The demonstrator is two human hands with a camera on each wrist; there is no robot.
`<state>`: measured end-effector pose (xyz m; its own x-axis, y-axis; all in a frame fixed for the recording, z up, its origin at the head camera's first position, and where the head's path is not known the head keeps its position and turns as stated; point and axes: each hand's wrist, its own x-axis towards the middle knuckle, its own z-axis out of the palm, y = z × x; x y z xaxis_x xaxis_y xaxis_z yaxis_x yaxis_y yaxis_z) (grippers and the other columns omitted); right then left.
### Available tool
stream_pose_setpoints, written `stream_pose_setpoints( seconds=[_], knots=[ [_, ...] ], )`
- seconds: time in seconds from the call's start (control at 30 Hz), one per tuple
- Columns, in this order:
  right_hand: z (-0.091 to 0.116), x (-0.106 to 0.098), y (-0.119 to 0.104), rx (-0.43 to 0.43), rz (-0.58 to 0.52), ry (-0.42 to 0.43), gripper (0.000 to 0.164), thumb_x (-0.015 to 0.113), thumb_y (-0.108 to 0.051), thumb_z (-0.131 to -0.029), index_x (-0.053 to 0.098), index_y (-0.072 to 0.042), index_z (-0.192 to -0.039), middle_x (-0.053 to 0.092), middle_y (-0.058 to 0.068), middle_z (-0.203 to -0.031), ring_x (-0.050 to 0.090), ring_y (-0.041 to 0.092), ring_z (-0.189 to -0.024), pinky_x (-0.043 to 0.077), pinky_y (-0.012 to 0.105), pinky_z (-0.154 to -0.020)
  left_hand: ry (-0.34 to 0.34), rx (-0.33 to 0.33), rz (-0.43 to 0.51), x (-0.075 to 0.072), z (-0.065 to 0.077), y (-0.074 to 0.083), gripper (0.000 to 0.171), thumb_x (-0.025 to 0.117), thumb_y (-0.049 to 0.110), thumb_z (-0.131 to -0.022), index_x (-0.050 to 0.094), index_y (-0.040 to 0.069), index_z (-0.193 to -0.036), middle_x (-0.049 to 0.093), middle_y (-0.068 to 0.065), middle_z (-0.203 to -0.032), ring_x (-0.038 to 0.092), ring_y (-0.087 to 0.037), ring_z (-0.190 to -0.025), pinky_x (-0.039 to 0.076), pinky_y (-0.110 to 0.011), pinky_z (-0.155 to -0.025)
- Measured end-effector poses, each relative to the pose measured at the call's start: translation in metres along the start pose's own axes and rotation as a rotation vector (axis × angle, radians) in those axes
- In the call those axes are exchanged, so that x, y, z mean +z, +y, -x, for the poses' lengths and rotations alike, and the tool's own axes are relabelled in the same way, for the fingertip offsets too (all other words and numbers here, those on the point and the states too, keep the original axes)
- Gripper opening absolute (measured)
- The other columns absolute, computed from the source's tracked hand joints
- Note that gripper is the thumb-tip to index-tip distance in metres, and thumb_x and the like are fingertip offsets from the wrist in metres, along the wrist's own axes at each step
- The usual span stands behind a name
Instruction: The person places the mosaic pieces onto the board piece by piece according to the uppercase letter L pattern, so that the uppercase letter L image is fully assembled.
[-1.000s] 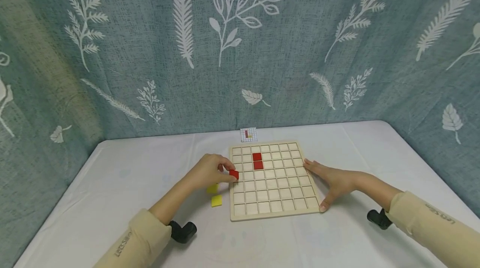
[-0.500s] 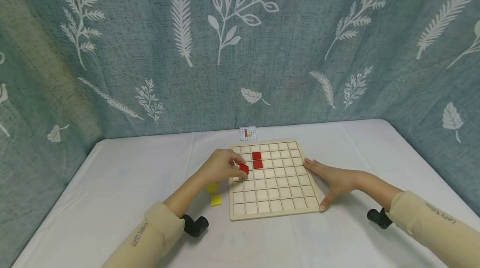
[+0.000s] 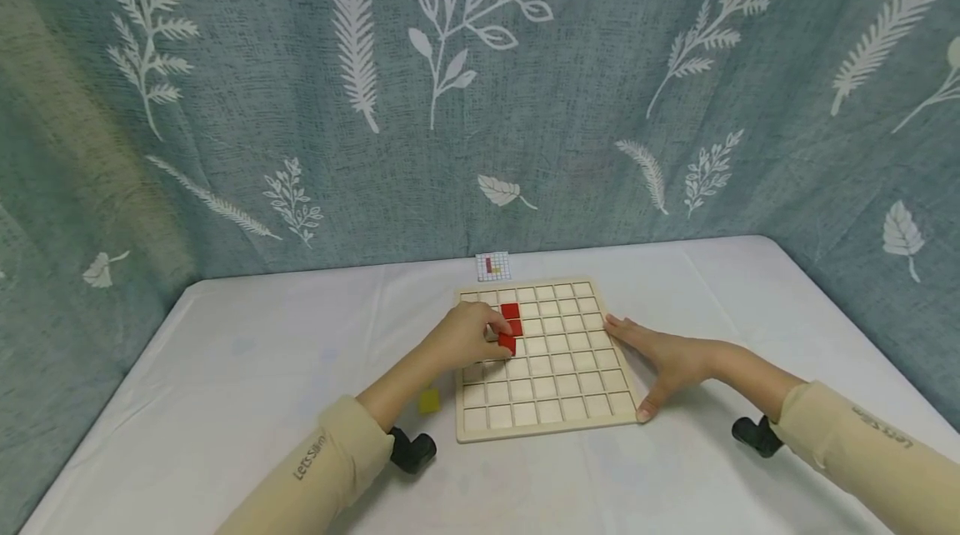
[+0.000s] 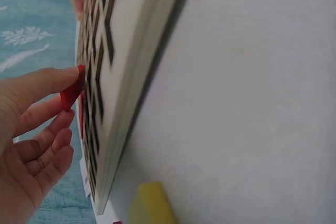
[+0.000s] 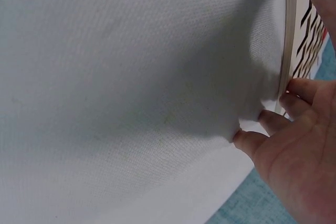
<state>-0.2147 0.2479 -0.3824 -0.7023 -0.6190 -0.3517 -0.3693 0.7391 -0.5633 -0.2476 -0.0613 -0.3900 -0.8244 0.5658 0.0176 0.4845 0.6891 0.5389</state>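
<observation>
In the head view my left hand (image 3: 459, 337) pinches a red square tile (image 3: 507, 345) above the left part of a wooden grid board (image 3: 555, 412). The left wrist view has that tile tilted between thumb and fingertips, close to the board's surface; whether it touches is hard to tell. Two red tiles, one farther back (image 3: 510, 311) and one nearer (image 3: 515, 327), lie in adjoining squares just beyond the held one. At the board's right edge my right hand (image 3: 667, 357) spreads its fingers, with the thumb (image 3: 648, 412) against the near right corner.
A yellow tile (image 3: 429, 401) lies on the white cloth (image 3: 247, 385) left of the board. Behind the board is a small printed grid card (image 3: 492, 266) with coloured squares. Black camera mounts hang below both sleeves. A green-blue curtain (image 3: 600, 210) closes off the back.
My left hand has carried the red tile rightward from the board's left edge to just in front of the two red tiles. The right hand has stayed at the board's edge.
</observation>
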Motion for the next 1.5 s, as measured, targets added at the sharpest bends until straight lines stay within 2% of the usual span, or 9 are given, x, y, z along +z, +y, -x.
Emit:
stream_pose_setpoints(
  seconds=[0.4,0.67,0.93,1.2,1.5],
  knots=[
    [0.001,-0.002,-0.004,-0.001,0.005,0.008,0.124,0.084,-0.039,-0.060,0.005,0.005,-0.145,-0.003,0.021,-0.152,-0.003,0.044,-0.137,0.009,0.059,-0.107,0.008,0.011,-0.030,0.006,-0.003,0.005,0.024,0.077,0.025,-0.075,0.069,0.010,-0.093,0.064,0.002,-0.083,0.056,-0.011,-0.078,0.046,-0.026,-0.071],
    [0.001,-0.002,-0.002,-0.002,-0.008,0.005,0.125,0.084,-0.039,-0.060,0.004,0.005,-0.145,-0.004,0.021,-0.152,-0.005,0.044,-0.137,0.009,0.060,-0.106,0.018,0.015,-0.018,0.008,-0.005,0.002,0.025,0.078,0.026,-0.073,0.071,0.011,-0.092,0.064,0.002,-0.080,0.055,-0.011,-0.076,0.045,-0.026,-0.069],
    [0.001,-0.001,-0.002,-0.005,-0.007,0.005,0.124,0.084,-0.038,-0.060,0.004,0.005,-0.146,-0.004,0.022,-0.152,-0.004,0.045,-0.137,0.009,0.060,-0.106,0.008,-0.024,-0.006,0.009,-0.006,0.004,0.027,0.079,0.029,-0.071,0.072,0.013,-0.092,0.066,0.005,-0.085,0.054,-0.009,-0.077,0.044,-0.024,-0.068],
    [-0.001,0.001,0.000,-0.001,-0.007,0.011,0.125,0.084,-0.038,-0.059,0.005,0.005,-0.146,-0.003,0.022,-0.152,-0.003,0.045,-0.137,0.009,0.059,-0.107,0.016,0.013,-0.029,0.011,-0.006,0.003,0.023,0.077,0.026,-0.075,0.072,0.012,-0.093,0.067,0.004,-0.085,0.054,-0.010,-0.075,0.044,-0.025,-0.067],
    [-0.001,0.002,0.001,0.008,-0.014,0.012,0.124,0.084,-0.038,-0.059,0.006,0.003,-0.146,-0.003,0.020,-0.153,-0.004,0.044,-0.137,0.009,0.058,-0.107,0.027,0.027,-0.018,0.012,-0.007,0.000,0.024,0.078,0.027,-0.072,0.072,0.012,-0.090,0.065,0.004,-0.079,0.054,-0.009,-0.073,0.044,-0.024,-0.067]
  ],
)
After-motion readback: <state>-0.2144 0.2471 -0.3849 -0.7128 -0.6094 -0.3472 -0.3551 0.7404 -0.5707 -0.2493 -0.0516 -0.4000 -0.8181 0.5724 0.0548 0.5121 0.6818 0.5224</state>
